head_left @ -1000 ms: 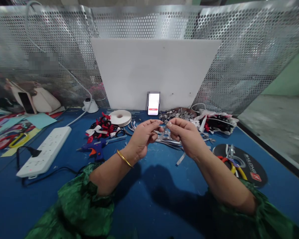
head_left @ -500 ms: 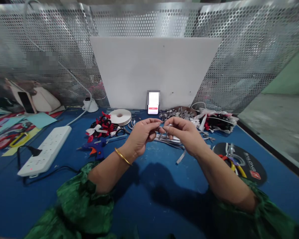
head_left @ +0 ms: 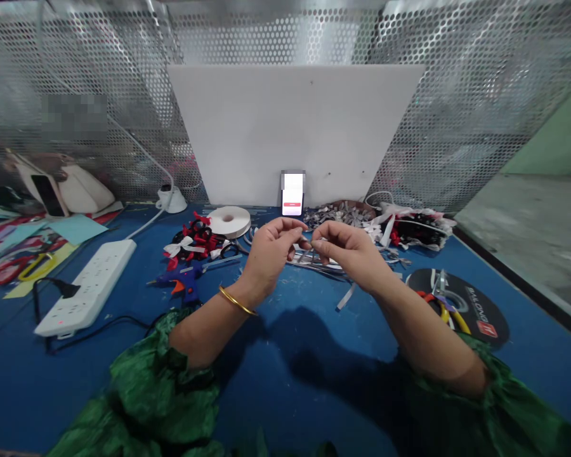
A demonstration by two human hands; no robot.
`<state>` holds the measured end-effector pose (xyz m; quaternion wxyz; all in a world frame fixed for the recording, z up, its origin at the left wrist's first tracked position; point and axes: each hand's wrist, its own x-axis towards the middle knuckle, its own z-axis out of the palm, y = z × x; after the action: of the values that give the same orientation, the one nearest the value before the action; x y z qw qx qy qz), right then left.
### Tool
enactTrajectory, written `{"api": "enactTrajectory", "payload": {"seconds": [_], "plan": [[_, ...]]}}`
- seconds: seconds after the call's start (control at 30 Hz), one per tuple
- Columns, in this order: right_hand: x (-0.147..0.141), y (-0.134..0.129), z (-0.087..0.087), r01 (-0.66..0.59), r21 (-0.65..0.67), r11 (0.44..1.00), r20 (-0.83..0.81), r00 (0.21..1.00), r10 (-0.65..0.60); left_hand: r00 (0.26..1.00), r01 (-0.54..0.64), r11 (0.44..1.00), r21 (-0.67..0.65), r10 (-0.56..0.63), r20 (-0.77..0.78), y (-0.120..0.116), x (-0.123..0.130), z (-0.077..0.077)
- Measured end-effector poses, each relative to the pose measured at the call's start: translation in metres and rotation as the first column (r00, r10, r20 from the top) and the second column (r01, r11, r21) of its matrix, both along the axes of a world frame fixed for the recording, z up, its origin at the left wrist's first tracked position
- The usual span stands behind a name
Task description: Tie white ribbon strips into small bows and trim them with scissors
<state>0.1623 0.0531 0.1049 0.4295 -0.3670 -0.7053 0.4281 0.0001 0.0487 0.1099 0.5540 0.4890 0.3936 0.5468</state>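
My left hand and my right hand meet fingertip to fingertip above the middle of the blue table. Both are closed in a pinch on a small grey ribbon, much of it hidden by the fingers. Below and behind them lie loose grey and white ribbon strips. One pale strip sticks out towards me under the right hand. A heap of short grey ribbon pieces is just beyond my right hand. Left of my left hand is a white ribbon roll.
A blue glue gun lies left, near red, black and white bows. Further left is a white power strip with cords. Yellow-and-red-handled pliers rest on a black disc at right. A lit phone leans against a white board.
My left hand has tilted up slightly, its fingers more curled over the grey ribbon. The right hand stays nearly in place. The view has shifted a little.
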Motion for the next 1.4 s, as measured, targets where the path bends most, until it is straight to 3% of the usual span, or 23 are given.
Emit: {"api": "enactTrajectory", "payload": {"seconds": [0.23, 0.43, 0.63, 0.73, 0.83, 0.93, 1.2, 1.4], "plan": [[-0.0022, -0.003, 0.003, 0.124, 0.234, 0.964, 0.15, 0.975, -0.162, 0.999, 0.039, 0.997, -0.064, -0.041, -0.031, -0.0003, -0.0014, 0.0002], [0.0028, -0.0001, 0.0039, 0.001, 0.097, 0.995, 0.034, 0.999, -0.004, 0.998, 0.003, 1.0, -0.015, -0.004, -0.066, -0.0023, -0.0004, 0.0021], [0.0065, 0.0022, 0.0022, -0.149, 0.01, 0.989, -0.073, 0.986, 0.149, 0.999, 0.037, 0.997, -0.061, -0.039, -0.029, -0.0031, 0.0005, -0.0002], [0.0066, 0.0028, 0.0019, -0.1, 0.055, 0.993, -0.002, 0.995, 0.1, 0.997, 0.004, 1.0, -0.02, -0.005, -0.079, -0.004, -0.0001, -0.0007], [0.0055, 0.0022, 0.003, -0.011, 0.189, 0.982, 0.117, 0.993, -0.012, 0.983, -0.058, 0.994, 0.097, 0.074, -0.17, -0.0057, -0.0013, 0.0004], [0.004, 0.0008, 0.0037, 0.02, 0.27, 0.963, 0.141, 0.988, -0.06, 0.978, -0.047, 0.992, 0.118, 0.07, -0.196, -0.0067, -0.0028, 0.0017], [0.0041, 0.0015, 0.0009, 0.055, 0.268, 0.962, 0.161, 0.982, -0.101, 0.979, -0.024, 0.998, 0.058, 0.035, -0.201, -0.0051, -0.0033, 0.0047], [0.0039, 0.0038, -0.0013, 0.022, 0.174, 0.984, 0.087, 0.996, -0.037, 0.98, -0.03, 0.998, 0.051, 0.04, -0.193, -0.0061, -0.0038, 0.0055]]}}
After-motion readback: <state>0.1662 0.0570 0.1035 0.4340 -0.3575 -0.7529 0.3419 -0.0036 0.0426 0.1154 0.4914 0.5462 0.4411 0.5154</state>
